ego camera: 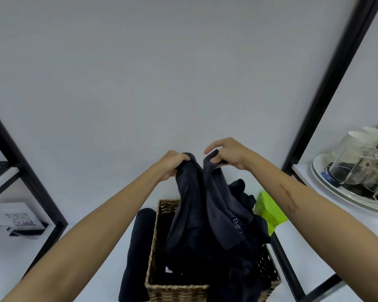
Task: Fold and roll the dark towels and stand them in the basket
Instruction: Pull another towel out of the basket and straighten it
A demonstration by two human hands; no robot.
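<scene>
Far left shelf: a white card with a QR code (20, 219) stands on a lower shelf behind a black frame post (28, 182).
Tabletop: white surface (92, 269) carrying the basket and the loose cloth beside it.
Dark towel on the left: a long dark towel (138, 253) lies on the tabletop just beside the basket's left wall, touching it.
Basket: a woven wicker basket (175, 290) sits at the lower middle, with dark cloth piled inside and spilling over its right rim.
Left hand: the left hand (172, 164) is raised above the basket, its fingers (183, 159) curled tight on the upper left edge of the held towel.
Held towel: a dark grey towel (196, 205) hangs from both hands, its lower end drooping into the basket; pale lettering shows on one fold, only partly readable.
Right hand: the right hand (229, 153) is just beside the left, fingers (212, 149) pinching the towel's upper right corner.
Green item: a bright green item (270, 211) lies behind the basket's right side, partly hidden by cloth.
Right shelf: a white plate (327, 188) holds upturned clear glasses (354, 164), well apart from the basket.
</scene>
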